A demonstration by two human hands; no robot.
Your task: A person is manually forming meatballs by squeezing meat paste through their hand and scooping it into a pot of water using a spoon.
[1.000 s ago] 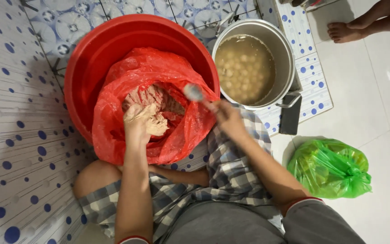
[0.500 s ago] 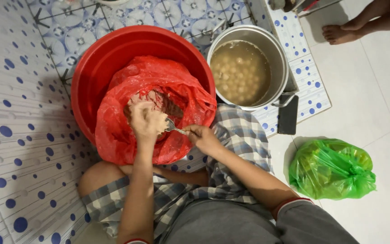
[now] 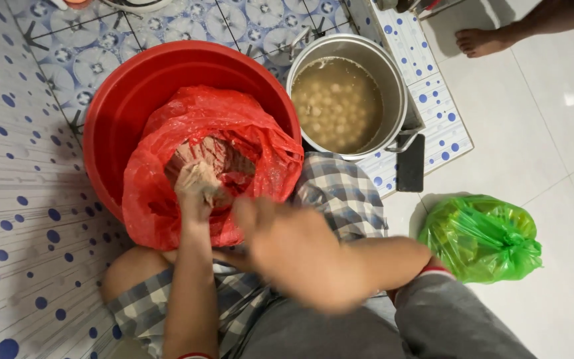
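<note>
Near the lens, right hand has risen.

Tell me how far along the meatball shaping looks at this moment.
Done: many pale balls already float in the broth of the metal pot. In hand: the left hand, smeared with paste, is inside the red plastic bag lining the red basin; the right hand is blurred near the camera, so its grip is unclear. Left: pinkish paste remains in the bag.
</note>
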